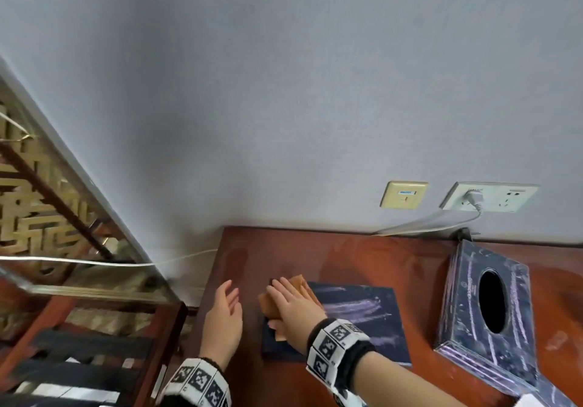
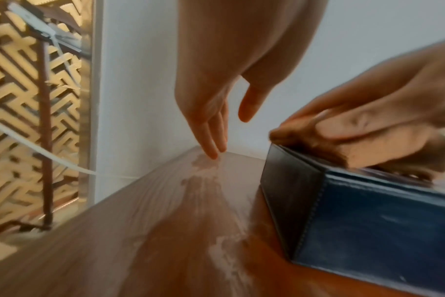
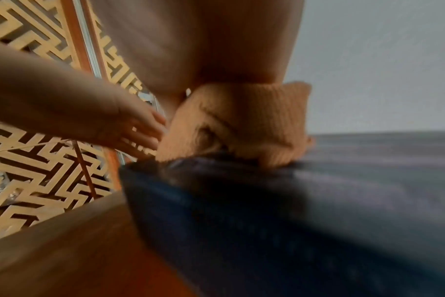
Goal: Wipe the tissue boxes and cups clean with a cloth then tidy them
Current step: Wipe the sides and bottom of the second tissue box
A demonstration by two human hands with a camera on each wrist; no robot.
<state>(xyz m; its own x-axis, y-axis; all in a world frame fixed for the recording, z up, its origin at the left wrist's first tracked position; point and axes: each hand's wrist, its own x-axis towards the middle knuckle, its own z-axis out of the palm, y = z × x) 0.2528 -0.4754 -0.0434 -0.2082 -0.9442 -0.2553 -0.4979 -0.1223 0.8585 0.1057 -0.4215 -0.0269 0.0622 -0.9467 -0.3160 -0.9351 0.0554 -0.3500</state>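
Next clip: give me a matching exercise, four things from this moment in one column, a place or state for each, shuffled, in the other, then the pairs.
Things
1. orange cloth
2. left hand
3. tissue box with the oval opening
4. white plug

Places or states
A. in the wall socket above the table
B. open, holding nothing, left of the flat dark box
C. pressed under the right hand on the flat dark box
D. on the right part of the table, untouched by either hand

Pairs: 1-C, 2-B, 3-D, 4-A
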